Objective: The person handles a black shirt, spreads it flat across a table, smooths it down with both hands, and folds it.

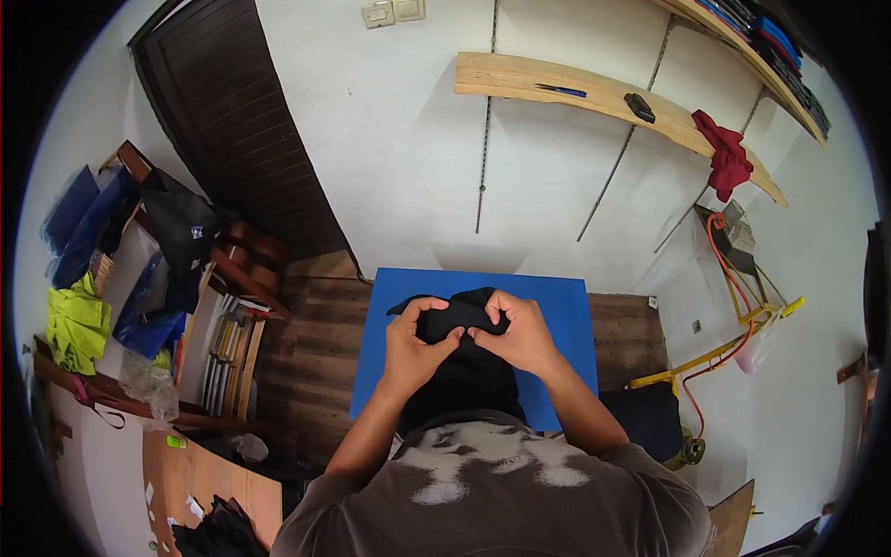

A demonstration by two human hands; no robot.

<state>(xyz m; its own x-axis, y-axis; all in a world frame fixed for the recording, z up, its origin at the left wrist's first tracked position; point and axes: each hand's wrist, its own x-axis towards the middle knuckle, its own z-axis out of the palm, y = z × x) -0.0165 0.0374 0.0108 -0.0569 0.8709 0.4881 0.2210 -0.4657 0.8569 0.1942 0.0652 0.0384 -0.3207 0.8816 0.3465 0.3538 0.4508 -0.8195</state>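
A piece of black cloth (464, 314) is pinched between my two hands over the blue table (557, 306). My left hand (418, 345) grips its left part, thumb pressed at the near edge and fingers curled over the far side. On the right part, my right hand (517, 332) holds it the same way, with the two thumbs almost meeting. More of the dark cloth hangs or lies below my hands, towards my body. Whether it is a garment cannot be made out.
A wooden wall shelf (594, 102) carries a blue pen (562, 90), a small black object (639, 107) and red cloth (724, 153). Shelving with bags and a lime-green cloth (78, 322) stands left. A wooden surface (186, 473) bears black fabric. A yellow-framed stand (687, 362) is right.
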